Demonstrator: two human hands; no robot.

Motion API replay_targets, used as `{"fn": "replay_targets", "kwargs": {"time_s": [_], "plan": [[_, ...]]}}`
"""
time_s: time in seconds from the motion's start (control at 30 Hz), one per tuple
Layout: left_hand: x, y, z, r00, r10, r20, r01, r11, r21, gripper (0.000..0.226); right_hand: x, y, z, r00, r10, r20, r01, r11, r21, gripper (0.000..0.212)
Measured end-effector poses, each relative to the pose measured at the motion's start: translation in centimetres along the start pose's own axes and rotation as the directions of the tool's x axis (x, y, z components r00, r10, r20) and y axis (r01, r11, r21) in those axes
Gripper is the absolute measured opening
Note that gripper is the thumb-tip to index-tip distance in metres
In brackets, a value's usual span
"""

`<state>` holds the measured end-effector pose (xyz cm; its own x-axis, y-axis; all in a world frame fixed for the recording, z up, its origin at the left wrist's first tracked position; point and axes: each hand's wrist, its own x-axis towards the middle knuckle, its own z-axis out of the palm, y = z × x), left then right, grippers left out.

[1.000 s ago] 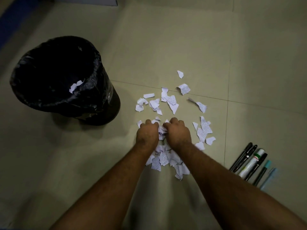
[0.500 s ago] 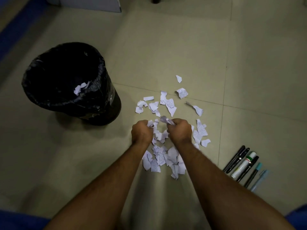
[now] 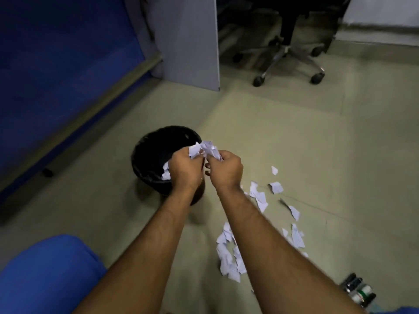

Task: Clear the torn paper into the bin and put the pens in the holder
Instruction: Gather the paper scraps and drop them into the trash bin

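My left hand (image 3: 184,168) and my right hand (image 3: 224,169) together grip a bunch of torn paper (image 3: 206,148), held over the near right rim of the black-lined bin (image 3: 148,152). White scraps show inside the bin beside my left hand. Several more torn pieces (image 3: 229,254) lie scattered on the floor to the right, under and beyond my right forearm. The pens (image 3: 359,293) lie side by side at the bottom right edge, partly cut off. No holder is in view.
A blue panel wall (image 3: 56,64) runs along the left. A grey partition (image 3: 188,41) stands behind the bin. An office chair base on castors (image 3: 288,60) is at the far right. A blue-clad knee (image 3: 45,275) fills the bottom left.
Both hands have lifted a bunch of scraps off the floor and carried it up and left over the bin. The camera has tilted up, showing the room beyond.
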<state>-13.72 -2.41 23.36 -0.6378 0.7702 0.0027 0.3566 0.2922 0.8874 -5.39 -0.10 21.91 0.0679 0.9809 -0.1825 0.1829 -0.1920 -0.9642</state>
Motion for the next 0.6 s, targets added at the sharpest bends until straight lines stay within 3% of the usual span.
{"fn": "replay_targets", "kwargs": {"time_s": [0.07,0.13,0.2,0.33,0.47,0.6], "plan": [[2.5,0.4,-2.6,0.996,0.001,-0.086,0.006,0.996,0.085,0.013,0.2,-2.1,1.9,0.999,-0.03,0.032,0.032,0.998,-0.057,0.038],[4.8,-0.1,-4.4,0.995,-0.016,-0.102,0.036,0.979,0.203,0.014,0.5,-3.2,3.6,0.996,-0.046,0.076,0.057,0.987,-0.153,0.027],[6.3,-0.8,-5.2,0.997,-0.04,-0.064,0.06,0.935,0.348,0.014,0.9,-3.5,4.9,0.991,-0.06,0.123,0.091,0.959,-0.27,0.013],[8.3,-2.6,-5.7,0.997,-0.043,0.064,0.005,0.864,0.504,0.026,1.8,-3.3,7.0,0.967,-0.101,0.233,0.202,0.864,-0.462,0.02],[9.0,-3.4,-6.1,0.996,-0.054,0.066,0.013,0.857,0.515,0.026,2.1,-3.5,8.0,0.957,-0.13,0.26,0.236,0.87,-0.433,0.034],[8.4,-2.8,-5.3,0.997,-0.071,-0.018,0.073,0.93,0.359,0.02,2.7,-3.4,8.1,0.974,-0.119,0.194,0.177,0.931,-0.319,0.04]]}}
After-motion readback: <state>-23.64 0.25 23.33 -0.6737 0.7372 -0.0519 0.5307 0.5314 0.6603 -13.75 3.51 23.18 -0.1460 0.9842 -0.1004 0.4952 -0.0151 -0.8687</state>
